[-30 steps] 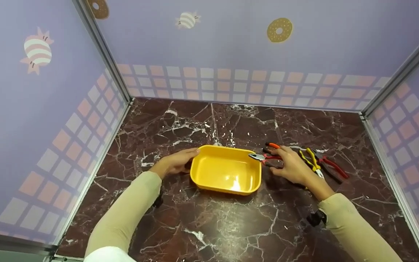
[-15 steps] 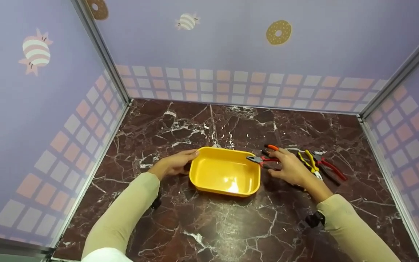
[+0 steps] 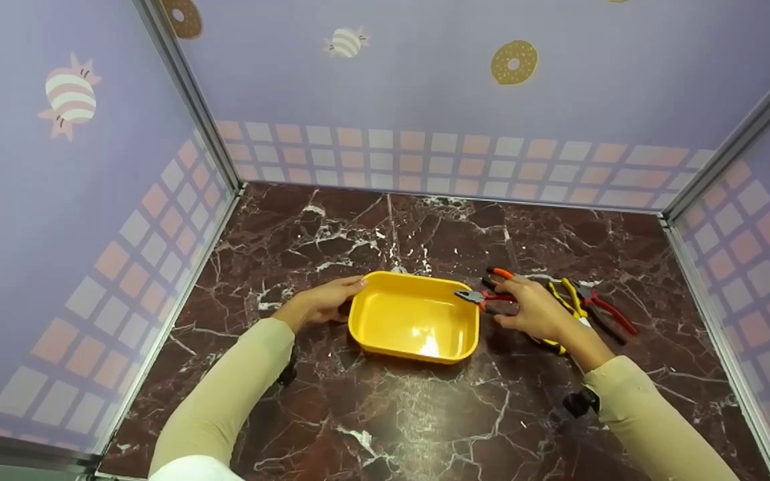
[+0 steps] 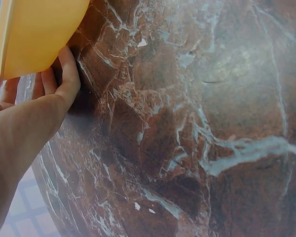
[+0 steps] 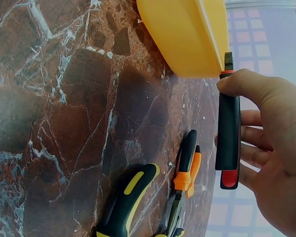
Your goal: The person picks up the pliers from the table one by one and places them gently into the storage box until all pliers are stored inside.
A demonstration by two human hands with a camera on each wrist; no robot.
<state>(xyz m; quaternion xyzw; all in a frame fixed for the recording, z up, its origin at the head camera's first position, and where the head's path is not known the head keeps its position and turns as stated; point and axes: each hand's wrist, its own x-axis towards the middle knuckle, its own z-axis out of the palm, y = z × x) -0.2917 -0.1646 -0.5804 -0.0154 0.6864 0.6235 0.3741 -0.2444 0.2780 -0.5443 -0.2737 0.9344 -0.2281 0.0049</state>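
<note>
A yellow plastic box (image 3: 392, 317) stands at the middle of the marble-patterned table. At its left end my left hand (image 3: 321, 300) grips it, the thumb on the rim and the fingers against the outer wall in the left wrist view. My right hand (image 3: 535, 310) holds red-and-black pliers (image 3: 470, 296) by the handles; their metal head is over the box's right rim. In the right wrist view the thumb presses the black handle (image 5: 228, 128) near the head, with the other fingers behind it. Whether the pliers touch the rim, I cannot tell.
To the right lie yellow-and-black pliers (image 3: 573, 300) and another red-and-black pair (image 3: 615, 317). Orange-and-black pliers (image 5: 182, 173) lie under my right hand. Printed panels (image 3: 425, 160) in metal frames wall the table at the back and both sides.
The whole head view has shifted down slightly in the picture. Both hands, the box and the pliers keep almost the same places relative to each other.
</note>
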